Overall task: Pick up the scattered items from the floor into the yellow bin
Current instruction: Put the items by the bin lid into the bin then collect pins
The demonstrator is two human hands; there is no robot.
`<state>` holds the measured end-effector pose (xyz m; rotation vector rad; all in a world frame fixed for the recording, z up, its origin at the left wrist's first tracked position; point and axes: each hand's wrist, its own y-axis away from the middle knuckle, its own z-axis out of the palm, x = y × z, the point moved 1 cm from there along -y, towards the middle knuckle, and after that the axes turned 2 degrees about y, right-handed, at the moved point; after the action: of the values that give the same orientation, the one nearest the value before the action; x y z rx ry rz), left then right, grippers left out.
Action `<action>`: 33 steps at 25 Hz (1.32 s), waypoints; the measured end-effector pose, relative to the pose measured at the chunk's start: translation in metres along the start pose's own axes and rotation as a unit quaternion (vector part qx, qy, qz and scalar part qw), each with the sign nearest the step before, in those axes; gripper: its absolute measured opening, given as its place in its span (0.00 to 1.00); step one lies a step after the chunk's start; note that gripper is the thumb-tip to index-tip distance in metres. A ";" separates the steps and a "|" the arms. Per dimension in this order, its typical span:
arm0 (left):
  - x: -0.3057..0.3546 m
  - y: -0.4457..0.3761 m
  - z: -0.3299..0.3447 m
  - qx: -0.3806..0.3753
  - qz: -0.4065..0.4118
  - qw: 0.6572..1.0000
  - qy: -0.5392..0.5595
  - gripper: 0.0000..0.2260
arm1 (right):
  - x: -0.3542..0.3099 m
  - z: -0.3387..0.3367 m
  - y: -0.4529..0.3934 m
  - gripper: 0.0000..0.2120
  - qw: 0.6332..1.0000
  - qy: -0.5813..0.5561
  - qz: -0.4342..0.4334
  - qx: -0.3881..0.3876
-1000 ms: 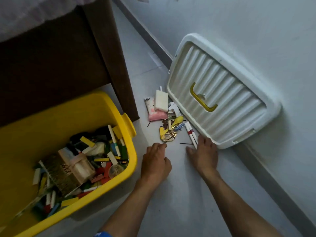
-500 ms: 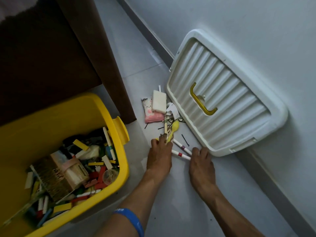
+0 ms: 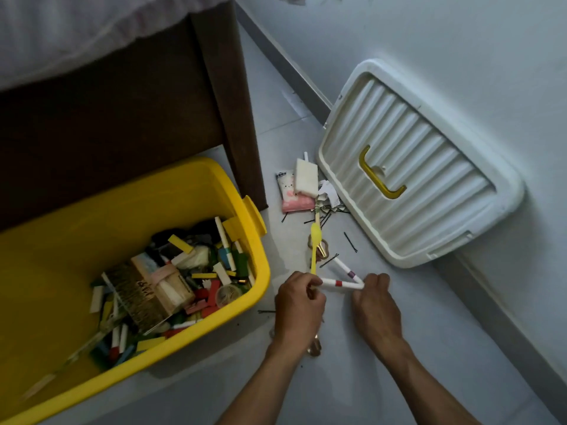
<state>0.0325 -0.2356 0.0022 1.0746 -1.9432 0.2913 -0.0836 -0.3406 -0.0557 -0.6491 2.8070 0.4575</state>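
Note:
The yellow bin (image 3: 55, 234) stands at the left, holding several coloured blocks, white sticks and a box. My left hand (image 3: 299, 305) is closed on a yellow plastic spoon (image 3: 315, 246) that points away from me, and on one end of a white stick with a red band (image 3: 339, 284). My right hand (image 3: 376, 302) pinches that stick's other end together with a second white stick with a purple band (image 3: 345, 269). On the floor beyond lie a pink packet (image 3: 290, 194), a white block (image 3: 306, 178), black hairpins (image 3: 350, 242) and a brass-coloured key piece (image 3: 322, 250).
The bin's white lid (image 3: 429, 154) with a yellow handle leans against the wall on the right. A dark brown bed frame (image 3: 227, 96) stands behind the bin. One hairpin (image 3: 266, 311) lies beside the bin's wall near my left wrist.
Both hands have drawn back toward me from the pile. The left hand now grips the yellow spoon, and the red-banded stick is held between both hands.

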 end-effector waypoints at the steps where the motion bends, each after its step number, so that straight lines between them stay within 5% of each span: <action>1: 0.015 0.008 -0.012 0.014 0.006 0.999 0.051 0.08 | 0.000 -0.004 0.004 0.03 0.997 -0.070 0.027 0.003; 4: 0.068 0.032 -0.063 0.051 0.040 0.976 0.208 0.10 | -0.016 -0.033 0.020 0.03 0.951 -0.302 0.069 0.012; 6: 0.092 0.039 -0.111 0.102 0.095 0.949 0.282 0.10 | -0.047 -0.070 0.028 0.06 0.902 -0.431 0.014 0.033; 8: 0.096 0.039 -0.162 0.173 0.144 0.945 0.238 0.11 | -0.094 -0.111 0.035 0.11 0.838 -0.540 -0.066 0.027; 11: 0.068 0.031 -0.216 0.179 0.021 0.979 0.092 0.07 | -0.174 -0.149 0.049 0.09 0.774 -0.608 -0.170 -0.052; 14: 0.032 0.026 -0.231 0.107 -0.092 0.987 -0.073 0.07 | -0.229 -0.151 0.059 0.04 0.832 -0.480 -0.223 -0.166; 16: 0.020 0.027 -0.235 0.121 -0.093 0.980 -0.130 0.11 | -0.228 -0.142 0.056 0.11 0.880 -0.352 -0.252 -0.196; 20: 0.036 0.037 -0.213 0.259 0.055 0.962 -0.058 0.07 | -0.162 -0.126 0.035 0.11 0.903 -0.392 -0.175 -0.026; 24: 0.072 0.037 -0.126 0.098 0.221 0.970 -0.014 0.11 | -0.094 -0.085 0.000 0.09 0.975 -0.214 -0.055 -0.026; 27: 0.072 0.018 -0.073 0.015 0.211 0.974 -0.074 0.17 | -0.081 -0.071 -0.027 0.19 0.983 -0.153 -0.094 -0.037; 30: 0.069 -0.003 -0.044 -0.032 0.202 0.979 -0.023 0.20 | -0.095 -0.070 -0.069 0.22 0.974 -0.174 -0.138 -0.039; 33: 0.046 -0.017 -0.029 -0.034 0.113 0.993 0.003 0.21 | -0.133 -0.066 -0.132 0.33 0.978 -0.106 -0.175 -0.051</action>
<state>0.0508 -0.2557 0.0523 0.8089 -2.0568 0.3482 0.0839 -0.4250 0.0105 -1.0270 2.4151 0.5640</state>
